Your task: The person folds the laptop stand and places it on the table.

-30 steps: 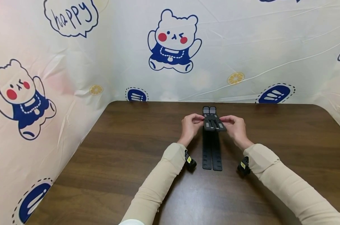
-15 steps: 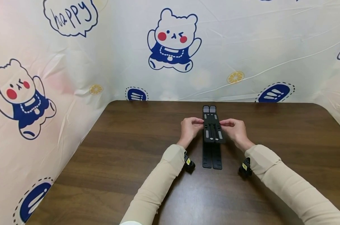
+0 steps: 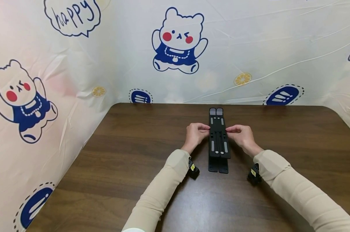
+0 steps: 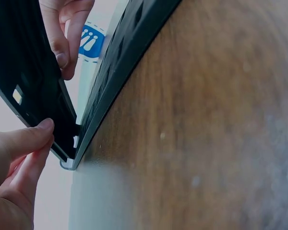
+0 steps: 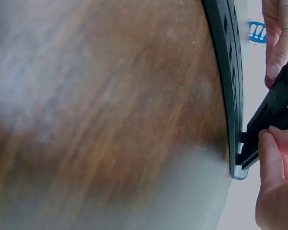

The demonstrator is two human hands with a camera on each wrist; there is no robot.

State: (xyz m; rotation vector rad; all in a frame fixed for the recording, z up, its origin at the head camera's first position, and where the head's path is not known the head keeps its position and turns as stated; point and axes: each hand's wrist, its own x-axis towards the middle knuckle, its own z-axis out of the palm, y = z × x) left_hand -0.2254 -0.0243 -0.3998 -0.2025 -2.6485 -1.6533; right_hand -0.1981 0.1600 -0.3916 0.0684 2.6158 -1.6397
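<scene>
A black folding laptop stand (image 3: 218,141) with grey pads lies lengthwise on the table. Its upper panel (image 4: 31,72) slopes up from the hinge at the far end, and a wedge of space separates it from the base (image 4: 113,62) in both wrist views. My left hand (image 3: 195,136) pinches the panel's left edge between thumb and fingers. On the opposite side, my right hand (image 3: 243,137) pinches the right edge; its fingertips show close to the hinge in the right wrist view. Most of the base is hidden under the panel in the head view.
The brown wooden table (image 3: 128,161) extends around the stand. Its far edge meets a pale printed curtain (image 3: 221,87) with cartoon bears. Each sleeved wrist carries a small black camera, one at the left wrist (image 3: 193,170) and one at the right.
The upper panel has swung down toward me over the base, covering more of it. Both hands have moved slightly nearer along with it, still pinching its edges.
</scene>
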